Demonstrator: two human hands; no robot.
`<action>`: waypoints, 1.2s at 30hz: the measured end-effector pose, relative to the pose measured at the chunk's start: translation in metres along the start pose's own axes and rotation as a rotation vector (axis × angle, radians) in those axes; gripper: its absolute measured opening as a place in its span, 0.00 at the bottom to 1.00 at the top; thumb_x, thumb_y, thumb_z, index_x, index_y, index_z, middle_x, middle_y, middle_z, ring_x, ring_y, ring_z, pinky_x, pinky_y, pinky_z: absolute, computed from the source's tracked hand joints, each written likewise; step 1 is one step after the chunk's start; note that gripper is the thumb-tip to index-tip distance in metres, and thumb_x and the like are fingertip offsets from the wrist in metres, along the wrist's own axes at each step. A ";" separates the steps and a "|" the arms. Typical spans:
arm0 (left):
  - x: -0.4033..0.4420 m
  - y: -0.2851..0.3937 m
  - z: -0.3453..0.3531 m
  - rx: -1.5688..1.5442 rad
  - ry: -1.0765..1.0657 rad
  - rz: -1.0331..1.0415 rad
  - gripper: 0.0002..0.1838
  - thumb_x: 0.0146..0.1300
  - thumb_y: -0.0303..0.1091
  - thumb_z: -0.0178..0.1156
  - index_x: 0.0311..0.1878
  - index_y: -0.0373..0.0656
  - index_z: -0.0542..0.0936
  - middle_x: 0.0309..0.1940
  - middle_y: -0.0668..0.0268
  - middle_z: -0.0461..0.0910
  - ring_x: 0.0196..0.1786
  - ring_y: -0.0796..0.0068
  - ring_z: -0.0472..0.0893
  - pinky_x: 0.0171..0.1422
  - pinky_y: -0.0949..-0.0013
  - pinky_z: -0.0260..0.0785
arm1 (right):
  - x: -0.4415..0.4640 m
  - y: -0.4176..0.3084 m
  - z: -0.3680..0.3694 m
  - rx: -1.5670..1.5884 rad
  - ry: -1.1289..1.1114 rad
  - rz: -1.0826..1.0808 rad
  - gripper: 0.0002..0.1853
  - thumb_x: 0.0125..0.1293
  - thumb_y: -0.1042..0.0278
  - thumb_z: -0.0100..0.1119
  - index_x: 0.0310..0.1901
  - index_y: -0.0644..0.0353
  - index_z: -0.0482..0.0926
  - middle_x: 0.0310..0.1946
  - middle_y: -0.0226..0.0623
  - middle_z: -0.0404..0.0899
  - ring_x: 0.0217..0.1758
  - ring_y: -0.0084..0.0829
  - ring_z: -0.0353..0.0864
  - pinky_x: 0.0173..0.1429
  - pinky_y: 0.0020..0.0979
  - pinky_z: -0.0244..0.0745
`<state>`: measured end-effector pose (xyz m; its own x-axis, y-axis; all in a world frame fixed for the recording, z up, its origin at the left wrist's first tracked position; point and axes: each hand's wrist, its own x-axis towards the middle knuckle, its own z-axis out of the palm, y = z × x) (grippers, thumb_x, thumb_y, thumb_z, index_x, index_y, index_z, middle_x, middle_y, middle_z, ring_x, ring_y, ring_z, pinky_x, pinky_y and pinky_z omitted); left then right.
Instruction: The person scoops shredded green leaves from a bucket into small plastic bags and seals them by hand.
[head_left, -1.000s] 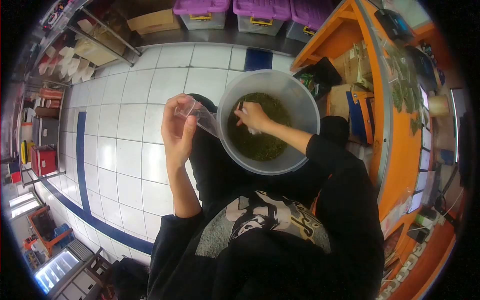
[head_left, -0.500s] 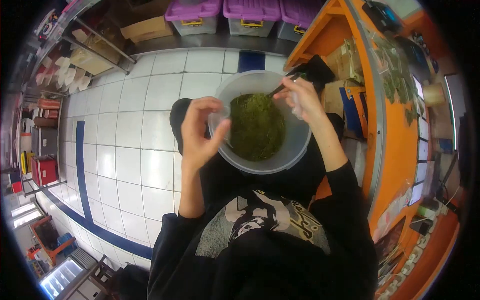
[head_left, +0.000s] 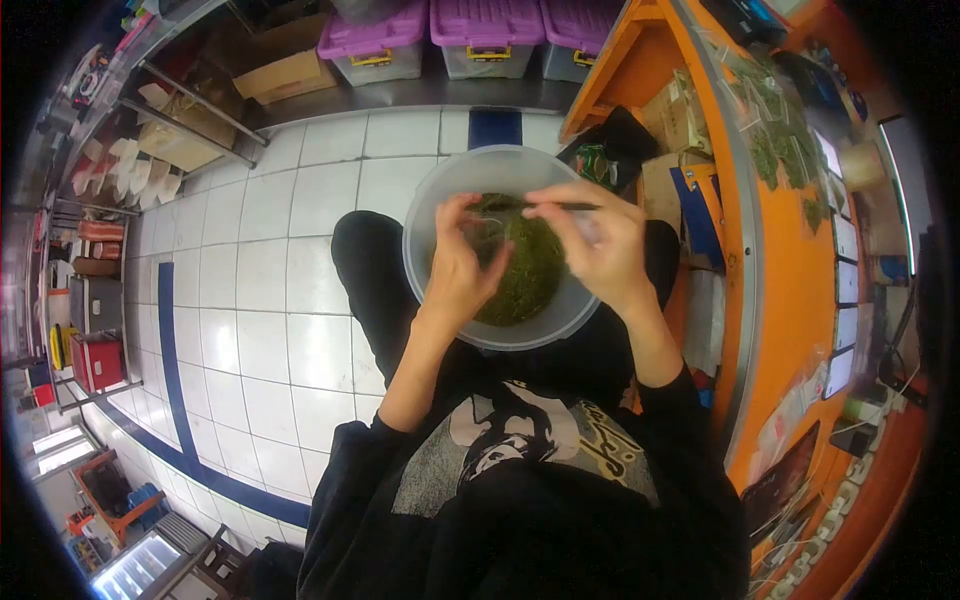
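Note:
A translucent round tub (head_left: 425, 285) stands between my knees, with green shredded leafy material (head_left: 525, 290) inside. Above its left part, my left hand (head_left: 462, 255) is curved round a clear plastic bag or cup (head_left: 490, 232), whose exact shape is hard to make out. My right hand (head_left: 600, 245) is over the tub's right side, pinching a thin dark utensil (head_left: 575, 207) that points left toward the clear plastic. Whether the utensil carries any of the green material cannot be seen.
Purple-lidded bins (head_left: 487, 60) line a low shelf ahead. An orange table (head_left: 790, 250) with leaves and packets on it runs along the right, a black bag (head_left: 615, 150) beneath. Metal shelving (head_left: 200, 135) and a red box (head_left: 97, 362) stand at the left, beyond white floor tiles.
My left hand has moved right, from beside the tub to above it, with the clear plastic. My right hand rose out of the green material and now has the utensil near the plastic.

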<state>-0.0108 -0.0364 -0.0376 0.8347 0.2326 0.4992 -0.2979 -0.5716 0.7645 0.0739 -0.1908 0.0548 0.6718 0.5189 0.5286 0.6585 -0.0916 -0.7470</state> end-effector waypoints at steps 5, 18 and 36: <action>0.000 -0.001 -0.002 0.041 0.078 0.068 0.40 0.50 0.16 0.69 0.62 0.36 0.56 0.58 0.53 0.66 0.49 0.64 0.77 0.53 0.65 0.74 | -0.010 0.003 -0.015 -0.016 -0.158 0.143 0.18 0.54 0.83 0.64 0.49 0.64 0.79 0.46 0.43 0.81 0.43 0.36 0.84 0.45 0.32 0.78; -0.007 0.005 -0.004 -0.150 -0.061 -0.102 0.33 0.47 0.16 0.70 0.56 0.38 0.65 0.48 0.55 0.75 0.47 0.66 0.80 0.52 0.67 0.75 | -0.029 0.032 0.012 -0.115 -0.520 0.168 0.07 0.59 0.72 0.64 0.37 0.64 0.79 0.35 0.43 0.75 0.38 0.49 0.79 0.42 0.41 0.73; -0.010 -0.005 -0.009 -0.560 -0.008 -0.502 0.24 0.63 0.17 0.60 0.48 0.43 0.53 0.39 0.54 0.79 0.43 0.74 0.81 0.49 0.74 0.74 | -0.049 0.026 0.022 0.031 -0.016 0.292 0.13 0.57 0.80 0.64 0.41 0.61 0.71 0.30 0.36 0.81 0.36 0.31 0.84 0.42 0.29 0.75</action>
<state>-0.0215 -0.0289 -0.0424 0.9350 0.3529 0.0349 -0.0704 0.0882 0.9936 0.0510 -0.2000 0.0010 0.8257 0.4878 0.2832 0.4271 -0.2128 -0.8788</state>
